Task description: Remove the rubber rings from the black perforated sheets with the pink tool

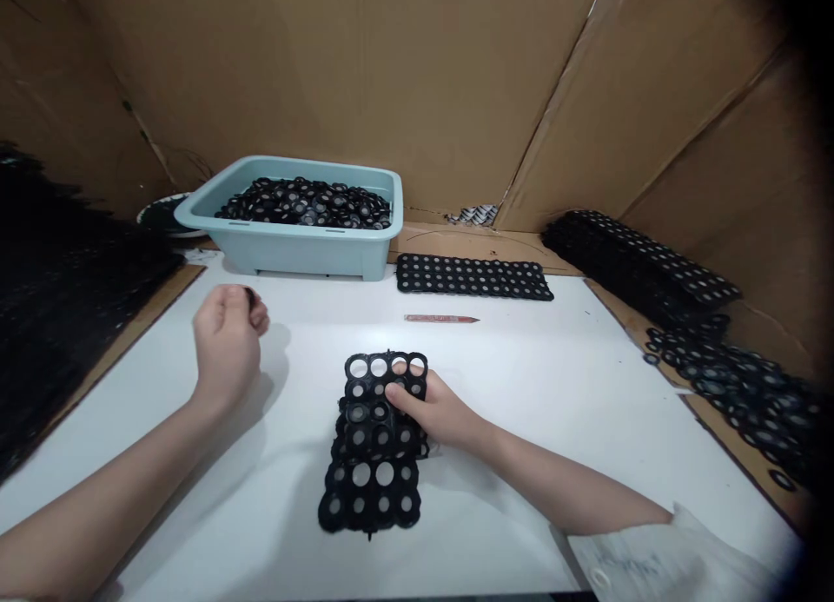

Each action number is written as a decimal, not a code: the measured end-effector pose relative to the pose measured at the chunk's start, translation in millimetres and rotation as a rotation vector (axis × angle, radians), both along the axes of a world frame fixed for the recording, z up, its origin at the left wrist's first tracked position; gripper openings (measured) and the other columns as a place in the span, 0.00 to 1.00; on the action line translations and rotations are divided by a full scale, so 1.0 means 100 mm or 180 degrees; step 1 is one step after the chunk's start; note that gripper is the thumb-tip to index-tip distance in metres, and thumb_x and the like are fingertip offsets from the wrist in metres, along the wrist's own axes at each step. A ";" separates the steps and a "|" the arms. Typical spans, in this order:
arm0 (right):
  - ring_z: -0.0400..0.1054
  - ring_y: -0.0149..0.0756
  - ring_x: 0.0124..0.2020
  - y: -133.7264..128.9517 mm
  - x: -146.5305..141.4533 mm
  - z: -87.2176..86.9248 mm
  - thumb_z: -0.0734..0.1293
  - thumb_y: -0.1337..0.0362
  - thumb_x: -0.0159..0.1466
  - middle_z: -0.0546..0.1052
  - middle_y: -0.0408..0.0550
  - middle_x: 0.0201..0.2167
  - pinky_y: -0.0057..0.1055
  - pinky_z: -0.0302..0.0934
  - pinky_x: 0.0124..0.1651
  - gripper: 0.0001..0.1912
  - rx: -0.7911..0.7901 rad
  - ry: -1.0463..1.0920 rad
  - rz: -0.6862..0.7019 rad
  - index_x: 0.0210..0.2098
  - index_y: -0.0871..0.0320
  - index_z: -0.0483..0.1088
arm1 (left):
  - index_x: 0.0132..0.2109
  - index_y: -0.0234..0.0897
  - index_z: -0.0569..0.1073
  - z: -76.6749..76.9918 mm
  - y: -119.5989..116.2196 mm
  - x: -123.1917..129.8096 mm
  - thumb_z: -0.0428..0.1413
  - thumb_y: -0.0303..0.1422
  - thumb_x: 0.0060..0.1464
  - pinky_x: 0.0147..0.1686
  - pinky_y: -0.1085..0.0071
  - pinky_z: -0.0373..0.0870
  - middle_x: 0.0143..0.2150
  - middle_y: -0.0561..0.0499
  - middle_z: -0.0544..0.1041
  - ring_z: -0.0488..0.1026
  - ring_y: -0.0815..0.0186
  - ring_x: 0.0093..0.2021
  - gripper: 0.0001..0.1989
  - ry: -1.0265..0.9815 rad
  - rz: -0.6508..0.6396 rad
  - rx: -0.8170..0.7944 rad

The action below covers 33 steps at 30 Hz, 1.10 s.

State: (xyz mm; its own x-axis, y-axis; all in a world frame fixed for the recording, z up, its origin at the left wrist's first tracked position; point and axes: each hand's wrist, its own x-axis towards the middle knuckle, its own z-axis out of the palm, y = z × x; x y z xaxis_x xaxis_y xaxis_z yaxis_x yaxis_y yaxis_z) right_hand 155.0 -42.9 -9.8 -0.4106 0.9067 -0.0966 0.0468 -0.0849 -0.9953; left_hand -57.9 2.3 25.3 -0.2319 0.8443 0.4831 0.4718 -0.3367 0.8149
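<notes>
I see the right hand (449,411) gripping a black sheet of joined rings (371,452) over the white tabletop (534,350). Left hand (227,337) curls around a small dark piece (250,298), near the light-blue tub (300,253) holding black discs (306,204). Red pencil (440,319) lies beyond the sheet.

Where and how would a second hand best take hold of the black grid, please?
I'd probably pinch the black grid by its left edge, coming from the left: it is flat and broad, and the right hand grips its right side toward the far end, leaving the left edge uncovered.
</notes>
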 end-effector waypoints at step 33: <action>0.66 0.32 0.40 0.12 -0.09 -0.08 0.62 0.63 0.57 0.71 0.42 0.34 0.32 0.58 0.47 0.05 0.0124 0.0498 -0.1004 0.32 0.56 0.61 | 0.42 0.37 0.66 -0.34 -0.04 0.27 0.43 0.30 0.57 0.31 0.74 0.64 0.32 0.51 0.72 0.68 0.70 0.29 0.09 0.1913 -0.1619 0.0408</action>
